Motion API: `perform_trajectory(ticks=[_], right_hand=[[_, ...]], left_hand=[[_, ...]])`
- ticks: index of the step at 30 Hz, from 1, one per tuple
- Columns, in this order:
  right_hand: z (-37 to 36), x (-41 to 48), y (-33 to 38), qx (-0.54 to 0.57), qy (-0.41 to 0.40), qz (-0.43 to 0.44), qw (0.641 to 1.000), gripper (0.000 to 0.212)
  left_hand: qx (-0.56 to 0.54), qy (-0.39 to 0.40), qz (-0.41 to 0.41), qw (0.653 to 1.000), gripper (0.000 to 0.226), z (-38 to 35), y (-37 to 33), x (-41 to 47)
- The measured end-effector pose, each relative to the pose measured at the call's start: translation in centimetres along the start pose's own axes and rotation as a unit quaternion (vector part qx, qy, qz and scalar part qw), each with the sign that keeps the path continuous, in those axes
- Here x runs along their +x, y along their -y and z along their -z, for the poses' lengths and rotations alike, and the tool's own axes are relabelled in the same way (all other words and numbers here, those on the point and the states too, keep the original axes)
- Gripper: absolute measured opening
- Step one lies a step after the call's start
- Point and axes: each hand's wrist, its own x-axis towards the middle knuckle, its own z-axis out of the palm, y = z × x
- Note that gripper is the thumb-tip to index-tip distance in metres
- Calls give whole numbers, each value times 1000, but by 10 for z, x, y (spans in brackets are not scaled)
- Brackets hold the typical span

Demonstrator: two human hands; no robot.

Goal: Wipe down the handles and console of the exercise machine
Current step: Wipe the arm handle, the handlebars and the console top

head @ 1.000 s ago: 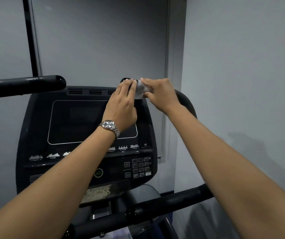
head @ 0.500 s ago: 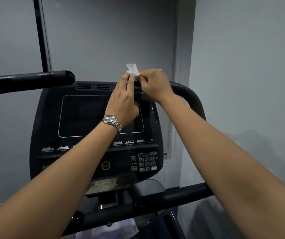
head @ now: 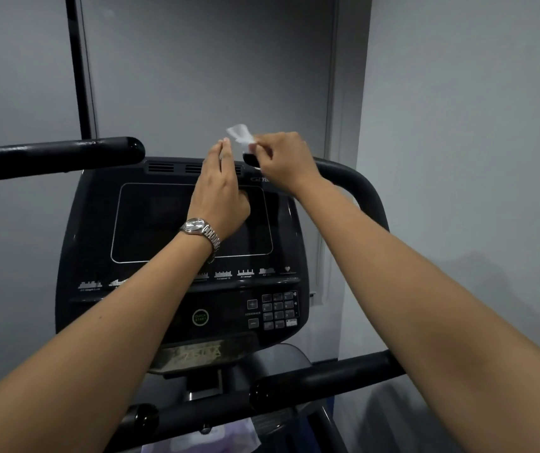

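Reaching forward from the bottom corners of the view, two bare forearms stretch over the lower crossbar [head: 327, 377] of the exercise machine toward its top edge. Below that bar, at the very bottom of the frame, a pale packet [head: 203, 441] lies partly hidden. Past the bar stands the dark console [head: 98, 223], with a round green-ringed start button [head: 200, 317], a small keypad [head: 278, 310] to its right and a large blank screen [head: 151, 220] above them.

A silver wristwatch [head: 200, 231] sits on the left wrist. The left hand [head: 221, 194] hovers in front of the screen's upper right part, fingers straight and together, pointing up, gripping nothing; their tips end just left of the wipe without clearly touching it.

The right hand [head: 283, 163] is beside it, at the console's top edge, fingers curled. Its thumb and first fingers pinch a small white wipe [head: 240, 135] at the wipe's lower right corner, so the crumpled sheet sticks up and to the left, clear of the fingertips. Just beneath the pinch shows the black rounded end of the right upper handle [head: 360, 184], which curves away behind the hand. The left upper handle [head: 56, 155] runs off to the left, well apart from both hands. Grey walls [head: 458, 125] stand behind.
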Motion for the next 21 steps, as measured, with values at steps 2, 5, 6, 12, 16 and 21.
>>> perform_trajectory(ticks=[2,5,6,12,16,21], right_hand=[[3,3,0,5,18,21,1000,27],[9,9,-4,27,24,5,999,26],[8,10,-1,15,25,11,1000,25],[-2,1,5,-100,70,118,985,30],[2,-5,-9,-162,93,175,967,32],[6,-11,-16,-185,91,165,965,29]], left_hand=[[-8,-9,-2,1000,76,0,-3,3],[-12,-28,-9,999,74,1,-4,5],[-13,-32,-10,999,75,2,-4,5],[-3,-38,-9,999,74,7,-4,4],[-6,-30,-5,1000,71,8,0,2],[7,-12,-10,1000,72,5,-2,-1]])
